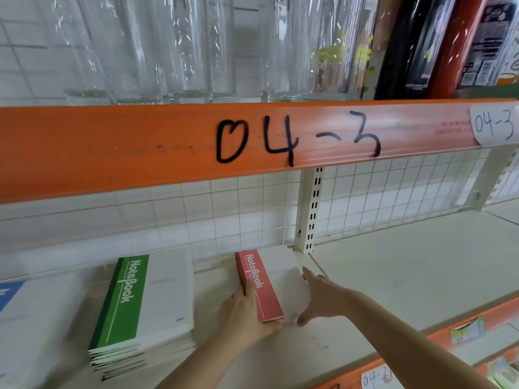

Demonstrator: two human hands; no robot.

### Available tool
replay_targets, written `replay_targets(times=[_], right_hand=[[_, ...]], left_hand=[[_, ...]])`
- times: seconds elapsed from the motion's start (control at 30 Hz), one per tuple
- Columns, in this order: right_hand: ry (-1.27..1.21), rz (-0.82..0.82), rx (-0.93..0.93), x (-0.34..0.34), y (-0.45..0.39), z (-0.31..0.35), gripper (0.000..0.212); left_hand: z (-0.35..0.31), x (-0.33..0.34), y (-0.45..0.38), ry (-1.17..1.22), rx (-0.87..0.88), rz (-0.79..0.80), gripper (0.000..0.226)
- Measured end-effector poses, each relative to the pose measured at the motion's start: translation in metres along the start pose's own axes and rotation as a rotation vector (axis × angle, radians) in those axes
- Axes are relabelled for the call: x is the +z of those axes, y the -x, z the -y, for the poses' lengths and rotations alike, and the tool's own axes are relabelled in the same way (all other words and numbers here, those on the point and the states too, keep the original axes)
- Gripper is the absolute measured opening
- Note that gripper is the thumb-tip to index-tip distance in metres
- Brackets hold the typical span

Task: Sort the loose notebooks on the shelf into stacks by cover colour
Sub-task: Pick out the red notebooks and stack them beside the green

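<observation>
White shelf (393,276) under an orange beam (112,153): our left hand (244,313) and right hand (323,299), fingers straight, press the red notebook stack (264,287) square, right of the green stack (140,304). Next we likely fetch another loose notebook.

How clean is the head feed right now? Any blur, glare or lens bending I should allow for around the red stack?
Head view: the orange beam bows from wide-angle distortion; glare washes out its right part and streaks the clear wrap above; the green stack and blue-edged stack are smeared at the left edge; the red stack, left hand and right hand are only slightly soft; lighting is even, shadows faint.
</observation>
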State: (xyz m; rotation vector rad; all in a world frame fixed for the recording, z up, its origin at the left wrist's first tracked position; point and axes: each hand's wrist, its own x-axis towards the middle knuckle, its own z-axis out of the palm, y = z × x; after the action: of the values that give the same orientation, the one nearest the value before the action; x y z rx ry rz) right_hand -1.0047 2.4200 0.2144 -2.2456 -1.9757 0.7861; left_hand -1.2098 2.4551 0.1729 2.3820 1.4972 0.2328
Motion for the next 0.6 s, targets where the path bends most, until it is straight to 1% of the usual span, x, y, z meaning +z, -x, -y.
replay_targets(times=[0.07, 0.13, 0.27, 0.47, 0.6], right_hand=[[0.086, 0.046, 0.000, -0.004, -0.005, 0.008, 0.126], [0.159, 0.059, -0.002, -0.006, -0.010, 0.013, 0.139], [0.194, 0.047, -0.027, -0.015, -0.014, 0.011, 0.145], [0.187, 0.014, -0.021, -0.015, -0.010, 0.001, 0.151], [0.235, 0.034, -0.002, -0.016, -0.002, 0.007, 0.162]], left_hand=[[-0.002, -0.002, -0.004, 0.003, -0.030, 0.039, 0.137], [-0.001, -0.002, -0.008, -0.023, -0.030, 0.065, 0.143], [0.001, -0.002, -0.011, -0.039, -0.008, 0.078, 0.138], [0.003, -0.001, -0.010, 0.057, 0.004, 0.095, 0.132], [0.002, -0.007, -0.007, 0.001, 0.004, 0.124, 0.134]])
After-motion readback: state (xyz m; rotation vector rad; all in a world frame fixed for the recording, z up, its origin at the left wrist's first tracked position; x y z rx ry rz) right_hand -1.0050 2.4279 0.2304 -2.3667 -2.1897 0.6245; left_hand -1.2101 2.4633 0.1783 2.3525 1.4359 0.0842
